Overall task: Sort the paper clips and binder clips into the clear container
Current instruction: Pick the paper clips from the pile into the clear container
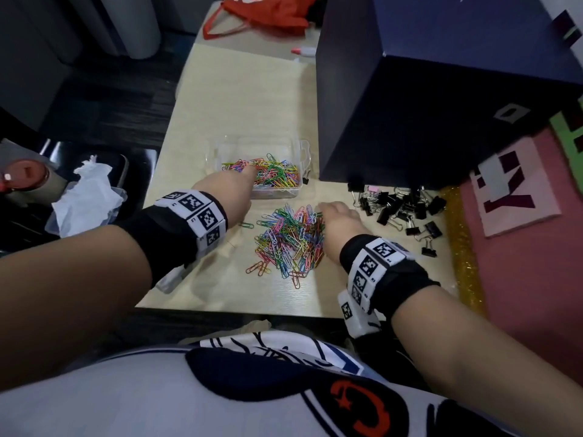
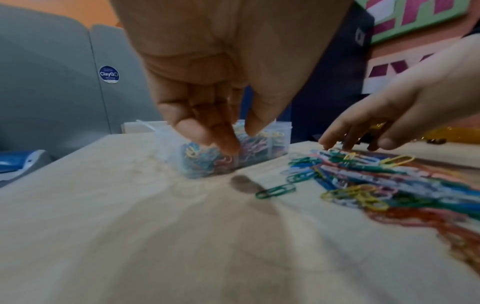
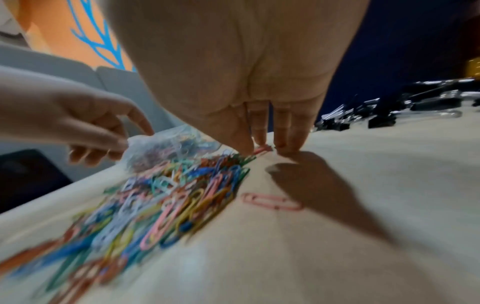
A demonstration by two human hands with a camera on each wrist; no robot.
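Observation:
A clear container (image 1: 303,150) stands on the pale table, and its near compartment holds coloured paper clips (image 1: 274,176). My left hand (image 1: 243,178) hovers over that compartment. Its fingers (image 2: 221,142) hang down loosely, apart from the thumb, with nothing seen between them. A loose pile of coloured paper clips (image 1: 290,241) lies nearer me. My right hand (image 1: 328,209) has straight fingers whose tips (image 3: 285,144) touch the pile's far right edge by a red clip (image 3: 262,149). Black binder clips (image 1: 400,209) lie scattered to the right.
A big dark blue box (image 1: 410,105) stands right behind the binder clips and beside the container. A pink and green sign board (image 1: 520,190) and a gold glitter strip (image 1: 463,247) border the table's right side. A tissue-filled plastic box (image 1: 85,197) sits off to the left.

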